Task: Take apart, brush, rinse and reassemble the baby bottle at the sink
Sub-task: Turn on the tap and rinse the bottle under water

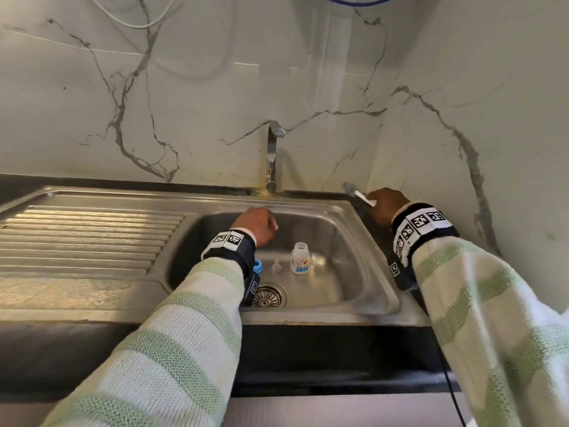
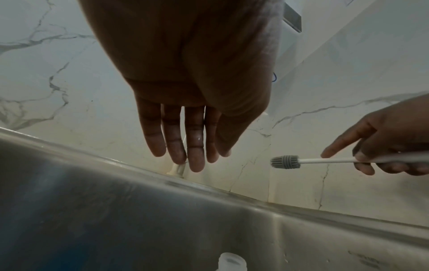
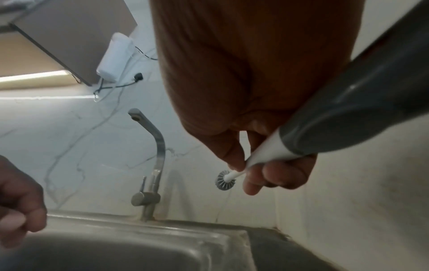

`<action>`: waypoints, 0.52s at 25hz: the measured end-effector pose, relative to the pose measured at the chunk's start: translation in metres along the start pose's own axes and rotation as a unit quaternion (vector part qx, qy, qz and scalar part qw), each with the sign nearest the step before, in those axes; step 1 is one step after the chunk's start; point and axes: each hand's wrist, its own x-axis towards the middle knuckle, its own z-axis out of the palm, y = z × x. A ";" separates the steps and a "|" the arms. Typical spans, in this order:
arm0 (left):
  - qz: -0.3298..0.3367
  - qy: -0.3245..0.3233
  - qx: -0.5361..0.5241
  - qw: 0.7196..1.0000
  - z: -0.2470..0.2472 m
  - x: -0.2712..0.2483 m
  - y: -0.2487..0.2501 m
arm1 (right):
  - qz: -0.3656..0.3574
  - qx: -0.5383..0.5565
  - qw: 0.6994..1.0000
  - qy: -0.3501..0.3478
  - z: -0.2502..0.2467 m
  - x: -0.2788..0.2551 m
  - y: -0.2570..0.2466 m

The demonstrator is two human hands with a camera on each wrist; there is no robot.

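Hands: right hand curled round the white handle of a bottle brush, grey bristle head pointing toward the tap, held over the back right corner of the sink; left hand empty, fingers straight and relaxed in the left wrist view, hovering over the back of the basin near the tap base. Baby bottle: clear body, printed label, standing upright and uncapped on the sink floor, right of centre. Teat: clear, lying on the sink floor just left of the bottle, apart from it. Blue collar ring: further left, partly hidden by the left wrist strap. Sink: stainless steel, strainer drain at front; ribbed draining board to the left. Tap: chrome, at the back rim; no water seen running. Progress, as judged: disassembly done; brush in hand but not yet applied; brushing, rinsing and reassembly outstanding.
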 end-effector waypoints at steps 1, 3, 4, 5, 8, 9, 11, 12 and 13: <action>-0.001 -0.005 0.002 1.000 0.001 0.001 -0.001 | 0.011 -0.021 1.000 -0.010 0.001 0.002 0.007; 0.000 -0.016 0.008 1.000 0.003 0.002 -0.002 | 0.037 -0.058 0.997 -0.027 0.006 0.010 0.017; -0.001 -0.020 0.011 1.000 0.005 0.003 -0.002 | 0.048 -0.069 0.996 -0.033 0.009 0.014 0.020; -0.002 -0.021 0.014 1.000 0.006 0.003 -0.001 | 0.049 -0.080 0.995 -0.040 0.011 0.017 0.023; -0.011 -0.033 0.018 0.999 0.013 0.006 0.002 | 0.057 -0.112 0.990 -0.061 0.028 0.035 0.041; -0.014 -0.038 0.016 0.999 0.016 0.006 0.003 | 0.058 -0.122 0.988 -0.068 0.034 0.037 0.046; -0.016 -0.043 0.015 0.999 0.020 0.008 0.006 | 0.064 -0.137 0.985 -0.081 0.040 0.039 0.051; -0.018 -0.043 0.014 0.999 0.022 0.009 0.006 | 0.068 -0.146 0.984 -0.083 0.041 0.041 0.052; -0.020 -0.043 0.010 0.999 0.022 0.010 0.005 | 0.068 -0.158 0.982 -0.082 0.038 0.037 0.052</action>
